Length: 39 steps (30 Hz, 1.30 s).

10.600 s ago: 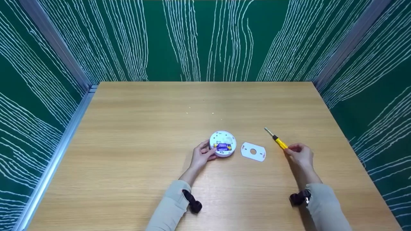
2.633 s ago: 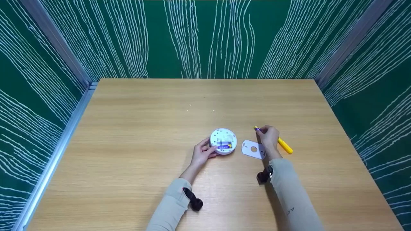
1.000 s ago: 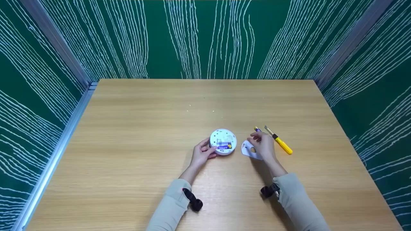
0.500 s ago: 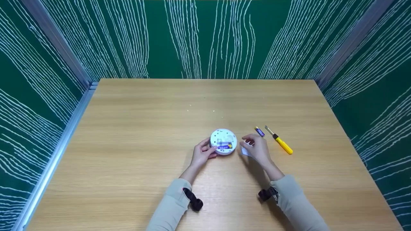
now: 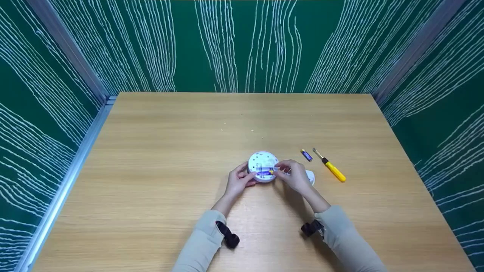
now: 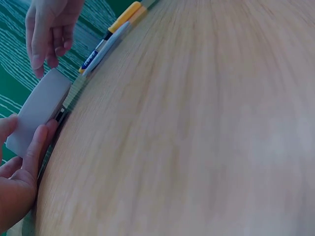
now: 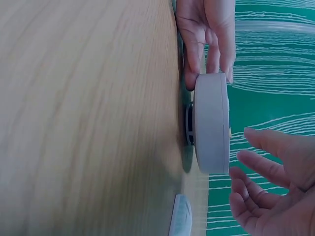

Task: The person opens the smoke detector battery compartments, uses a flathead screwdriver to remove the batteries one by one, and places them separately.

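Observation:
My left hand [image 5: 236, 182] grips the round white device [image 5: 260, 158] by its left edge, thumb on top and fingers against its side. One purple-and-yellow battery [image 5: 263, 173] sits in the device's slot. My right hand [image 5: 295, 176] is at the device's right edge, fingertips close to that battery's end. In the right wrist view, the fingers of the right hand [image 7: 280, 172] are spread, pinching nothing, beside the device [image 7: 211, 123]. A second purple battery [image 5: 306, 155] lies on the table behind the right hand.
A yellow-handled screwdriver [image 5: 332, 170] lies right of the loose battery. A white plate [image 5: 311, 176] rests on the table, partly hidden under my right hand. Small pale specks dot the wooden table [image 5: 170, 151] farther back. Green, white-streaked walls [image 5: 189, 45] enclose it.
Earlier my right hand put down the screwdriver, then laid one battery from the device on the table. Since then it has moved left over the plate to the device. My left hand stays put.

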Each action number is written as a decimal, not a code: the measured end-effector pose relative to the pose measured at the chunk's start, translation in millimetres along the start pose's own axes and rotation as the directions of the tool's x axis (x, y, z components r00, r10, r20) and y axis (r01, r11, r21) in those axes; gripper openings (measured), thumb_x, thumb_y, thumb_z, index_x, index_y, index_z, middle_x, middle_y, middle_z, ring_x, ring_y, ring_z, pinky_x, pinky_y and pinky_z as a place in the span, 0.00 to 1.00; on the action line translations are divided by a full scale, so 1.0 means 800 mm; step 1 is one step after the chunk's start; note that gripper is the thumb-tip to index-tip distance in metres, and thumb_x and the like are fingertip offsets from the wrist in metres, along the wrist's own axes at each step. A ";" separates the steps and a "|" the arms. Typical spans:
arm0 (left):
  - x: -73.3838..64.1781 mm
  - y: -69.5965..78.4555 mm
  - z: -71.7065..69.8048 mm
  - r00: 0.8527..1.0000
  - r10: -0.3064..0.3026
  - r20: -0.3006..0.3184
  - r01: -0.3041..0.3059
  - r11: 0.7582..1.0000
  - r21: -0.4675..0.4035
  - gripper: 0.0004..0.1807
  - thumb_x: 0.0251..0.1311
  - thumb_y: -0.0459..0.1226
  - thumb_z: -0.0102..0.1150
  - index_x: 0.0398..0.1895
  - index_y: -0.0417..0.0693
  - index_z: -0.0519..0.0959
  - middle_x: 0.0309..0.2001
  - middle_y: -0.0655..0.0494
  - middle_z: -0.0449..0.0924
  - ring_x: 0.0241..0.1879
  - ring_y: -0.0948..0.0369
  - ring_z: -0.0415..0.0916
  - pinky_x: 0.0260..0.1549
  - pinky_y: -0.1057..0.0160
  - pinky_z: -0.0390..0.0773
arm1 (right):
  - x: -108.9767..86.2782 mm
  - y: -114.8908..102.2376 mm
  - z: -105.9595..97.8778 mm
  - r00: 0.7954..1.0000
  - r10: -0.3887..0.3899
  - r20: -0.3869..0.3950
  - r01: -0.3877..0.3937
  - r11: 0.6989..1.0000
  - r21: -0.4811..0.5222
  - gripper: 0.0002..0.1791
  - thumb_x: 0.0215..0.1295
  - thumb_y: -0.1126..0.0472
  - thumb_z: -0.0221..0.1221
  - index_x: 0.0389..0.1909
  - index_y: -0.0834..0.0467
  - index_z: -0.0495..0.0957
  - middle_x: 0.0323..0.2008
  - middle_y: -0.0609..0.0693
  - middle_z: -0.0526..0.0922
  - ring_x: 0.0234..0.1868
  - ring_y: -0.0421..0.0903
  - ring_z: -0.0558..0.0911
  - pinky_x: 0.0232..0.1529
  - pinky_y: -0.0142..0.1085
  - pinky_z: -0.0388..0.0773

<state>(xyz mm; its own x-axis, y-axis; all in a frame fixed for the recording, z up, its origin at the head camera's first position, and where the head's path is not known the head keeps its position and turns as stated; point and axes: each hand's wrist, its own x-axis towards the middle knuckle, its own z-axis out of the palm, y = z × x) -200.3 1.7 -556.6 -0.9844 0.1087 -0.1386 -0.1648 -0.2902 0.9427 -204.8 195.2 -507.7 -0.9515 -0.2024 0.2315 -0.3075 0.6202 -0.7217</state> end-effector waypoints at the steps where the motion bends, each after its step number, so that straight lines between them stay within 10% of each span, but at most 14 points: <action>1: 0.000 0.000 0.000 1.000 0.004 0.001 -0.004 1.000 0.002 0.30 0.53 0.26 0.56 0.60 0.30 0.59 0.43 0.34 0.75 0.27 0.58 0.78 0.29 0.58 0.82 | 0.000 0.000 0.001 1.000 -0.013 0.005 0.013 1.000 -0.006 0.09 0.48 0.66 0.65 0.31 0.64 0.80 0.24 0.51 0.78 0.26 0.46 0.75 0.28 0.37 0.76; 10: 0.000 0.000 0.002 1.000 0.008 -0.016 -0.008 1.000 0.013 0.30 0.52 0.26 0.57 0.60 0.32 0.61 0.35 0.41 0.78 0.25 0.60 0.77 0.29 0.61 0.82 | 0.007 -0.003 0.002 0.994 -0.041 0.097 0.045 0.998 -0.040 0.09 0.47 0.64 0.65 0.31 0.62 0.81 0.24 0.52 0.77 0.27 0.46 0.73 0.27 0.34 0.73; 39: 0.003 -0.005 -0.001 1.000 0.006 -0.012 -0.006 0.999 0.037 0.30 0.52 0.26 0.57 0.60 0.32 0.60 0.52 0.36 0.69 0.26 0.59 0.78 0.29 0.61 0.82 | 0.033 0.000 0.002 0.934 -0.110 0.340 0.155 0.982 -0.108 0.07 0.50 0.65 0.63 0.31 0.62 0.82 0.23 0.49 0.79 0.22 0.40 0.69 0.23 0.30 0.68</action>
<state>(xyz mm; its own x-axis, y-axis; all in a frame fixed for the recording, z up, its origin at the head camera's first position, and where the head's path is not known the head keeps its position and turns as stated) -202.3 2.4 -561.0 -0.9860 0.0958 -0.1363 -0.1567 -0.2550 0.9542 -229.6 188.6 -502.7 -0.8542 -0.5147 0.0742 -0.4498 0.6597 -0.6021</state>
